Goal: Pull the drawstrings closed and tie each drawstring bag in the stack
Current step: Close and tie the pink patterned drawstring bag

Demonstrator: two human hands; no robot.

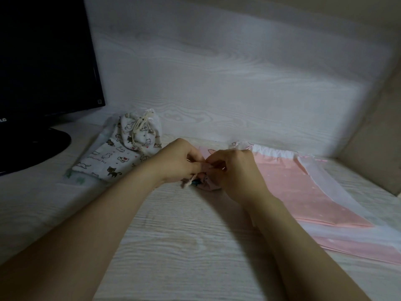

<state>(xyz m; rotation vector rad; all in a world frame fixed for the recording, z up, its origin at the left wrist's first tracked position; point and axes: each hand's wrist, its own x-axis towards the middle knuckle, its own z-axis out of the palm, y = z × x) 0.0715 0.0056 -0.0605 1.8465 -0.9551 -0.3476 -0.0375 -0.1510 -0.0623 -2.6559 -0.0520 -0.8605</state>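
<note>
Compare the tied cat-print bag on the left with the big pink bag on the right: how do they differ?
The cat-print bag is white with cartoon cats; the pink bag is pink with a white top band. The cat-print bag's mouth is bunched and tied with cord; the pink bag lies flat, mouth spread wide. The pink bag looks larger. Both are drawstring bags lying on the desk.
</note>
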